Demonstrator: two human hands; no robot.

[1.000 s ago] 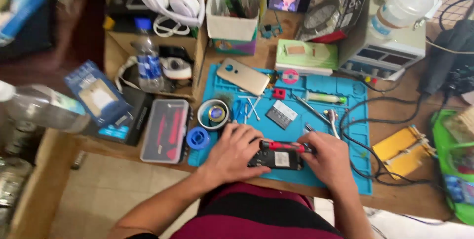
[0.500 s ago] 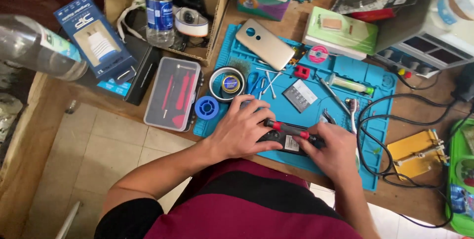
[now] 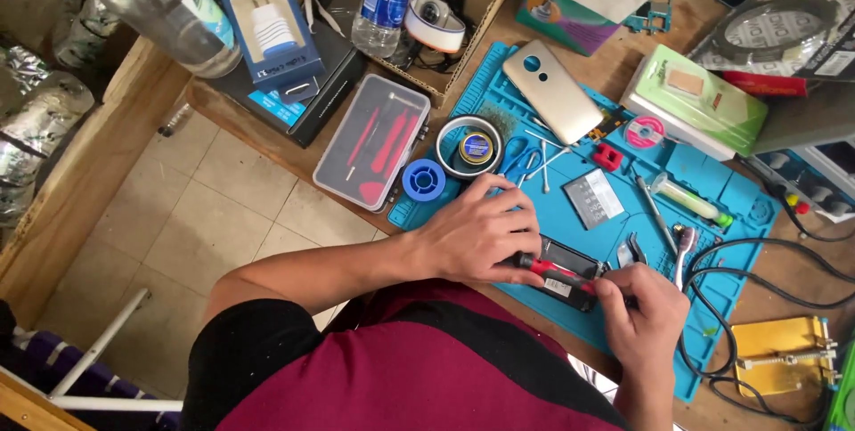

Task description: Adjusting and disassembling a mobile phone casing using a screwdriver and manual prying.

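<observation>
Hands hide most of the dark phone.

This is a small phone-repair workshop. A wooden surface carries a blue repair mat with moulded compartments, and on it lie a gold phone back cover, tweezers, a solder spool, a tin of wire wool and a loose battery. Beside the mat sits a clear case of red pry tools. Cardboard boxes, a charger box and black cables crowd the edges, above a tiled floor.
</observation>
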